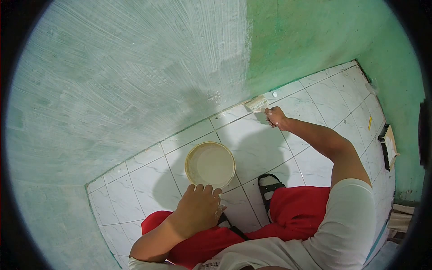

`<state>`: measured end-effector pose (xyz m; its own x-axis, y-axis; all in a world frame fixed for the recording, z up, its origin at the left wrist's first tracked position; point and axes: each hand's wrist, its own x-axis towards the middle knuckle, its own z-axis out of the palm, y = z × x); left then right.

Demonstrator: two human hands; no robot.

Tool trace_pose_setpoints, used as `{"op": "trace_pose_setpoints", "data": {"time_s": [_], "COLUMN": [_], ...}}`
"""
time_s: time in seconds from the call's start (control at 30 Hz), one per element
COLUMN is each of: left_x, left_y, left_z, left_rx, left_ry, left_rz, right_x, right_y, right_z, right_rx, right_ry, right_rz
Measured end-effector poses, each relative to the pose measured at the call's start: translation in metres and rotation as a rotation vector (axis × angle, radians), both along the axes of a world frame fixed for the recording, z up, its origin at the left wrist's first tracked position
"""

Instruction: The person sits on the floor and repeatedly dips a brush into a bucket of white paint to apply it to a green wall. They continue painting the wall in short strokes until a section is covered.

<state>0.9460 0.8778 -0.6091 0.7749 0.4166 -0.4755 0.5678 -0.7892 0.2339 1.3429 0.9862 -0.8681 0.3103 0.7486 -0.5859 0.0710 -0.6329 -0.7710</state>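
Shirt point(270, 254), brush point(258, 104) wallward (long axis aslant)

White tile floor point(123, 191) here, grey veining, dark joints. On it I see: round bucket point(191, 163), black sandal point(273, 186) with a foot in it near that, small white disc point(275, 94) by the painted wall, yellow strip point(370, 123) further right, black-and-pale object point(389, 146) beside the green wall, can't tell what
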Motion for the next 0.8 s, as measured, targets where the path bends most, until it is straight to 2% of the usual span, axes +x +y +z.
{"op": "trace_pose_setpoints", "data": {"time_s": [0.07, 0.3, 0.37, 0.67, 0.8], "left_x": [-0.005, -0.004, 0.002, 0.003, 0.005], "left_y": [-0.002, -0.001, 0.002, 0.004, 0.007], "left_z": [-0.008, -0.006, 0.004, 0.001, 0.0], "left_rx": [0.06, 0.074, -0.023, -0.016, -0.041], "left_ry": [-0.161, -0.168, 0.025, 0.02, 0.057], "left_rz": [0.012, 0.015, 0.017, -0.002, -0.006], "right_x": [0.001, -0.002, -0.004, -0.01, -0.018], "right_y": [0.001, 0.002, 0.002, 0.024, 0.053], "right_z": [-0.002, -0.004, -0.002, -0.014, 0.004], "right_rx": [-0.006, -0.005, -0.012, -0.006, 0.01], "right_ry": [-0.005, -0.007, -0.012, 0.082, 0.096], "right_rz": [-0.001, 0.006, 0.0, -0.087, -0.132]}}
